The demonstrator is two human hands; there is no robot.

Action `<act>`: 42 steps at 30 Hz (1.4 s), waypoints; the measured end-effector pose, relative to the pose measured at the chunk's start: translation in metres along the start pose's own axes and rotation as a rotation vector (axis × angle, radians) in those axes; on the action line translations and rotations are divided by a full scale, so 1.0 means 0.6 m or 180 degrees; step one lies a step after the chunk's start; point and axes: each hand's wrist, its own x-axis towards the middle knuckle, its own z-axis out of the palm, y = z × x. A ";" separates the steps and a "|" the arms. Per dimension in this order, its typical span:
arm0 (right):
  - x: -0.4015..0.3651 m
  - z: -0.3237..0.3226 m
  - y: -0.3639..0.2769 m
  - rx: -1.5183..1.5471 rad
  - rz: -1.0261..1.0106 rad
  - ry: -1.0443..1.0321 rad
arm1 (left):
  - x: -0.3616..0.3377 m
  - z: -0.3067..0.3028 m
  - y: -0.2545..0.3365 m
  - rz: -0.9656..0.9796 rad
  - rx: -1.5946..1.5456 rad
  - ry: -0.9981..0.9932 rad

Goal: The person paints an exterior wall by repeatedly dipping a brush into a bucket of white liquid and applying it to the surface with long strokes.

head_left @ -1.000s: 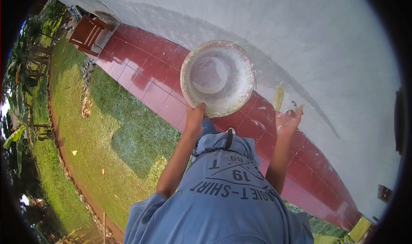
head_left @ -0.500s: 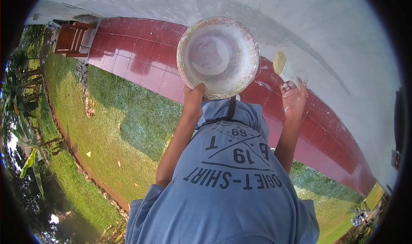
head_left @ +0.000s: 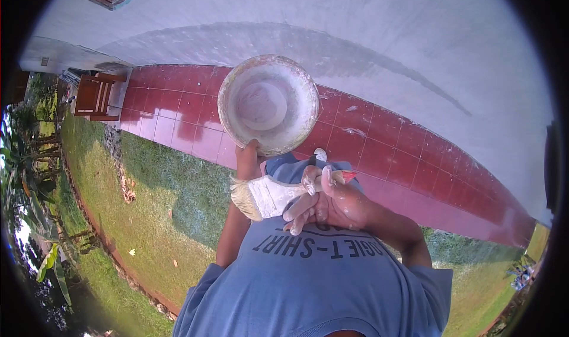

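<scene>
My left hand (head_left: 249, 154) grips the near rim of a round, paint-stained basin (head_left: 301, 109), which has whitish residue inside. The thumb lies over the rim, and the fingers beneath are hidden. Close to my chest, my right hand (head_left: 326, 201) is closed on the handle of a wide paintbrush (head_left: 272, 196). The brush lies sideways, its pale bristles toward the left and the red tip of its handle toward the right. White paint marks the fingers of my right hand. The bristles are just in front of my left forearm.
A red tiled floor (head_left: 397, 144) runs along a pale wall (head_left: 379, 47) with a dark curved smear. On the far left stands a wooden chair (head_left: 92, 95). Grass (head_left: 160, 218) borders the tiles, and plants grow at the left edge.
My right hand has moved left and toward my chest with the brush, whose bristles have turned from pointing up to pointing left. The basin appears lower and farther left, and more wall shows.
</scene>
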 end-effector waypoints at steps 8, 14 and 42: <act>-0.002 -0.107 -0.016 -0.0414 0.0631 -0.0120 | 0.010 -0.013 -0.020 0.0199 -0.0133 0.0225; -0.047 -0.207 -0.017 -0.0316 -0.0015 0.0628 | 0.016 -0.021 -0.025 0.0031 0.0116 0.0017; -0.009 -0.299 -0.209 -0.5974 -0.2022 0.2963 | 0.001 0.126 -0.086 0.0182 0.0875 -0.1334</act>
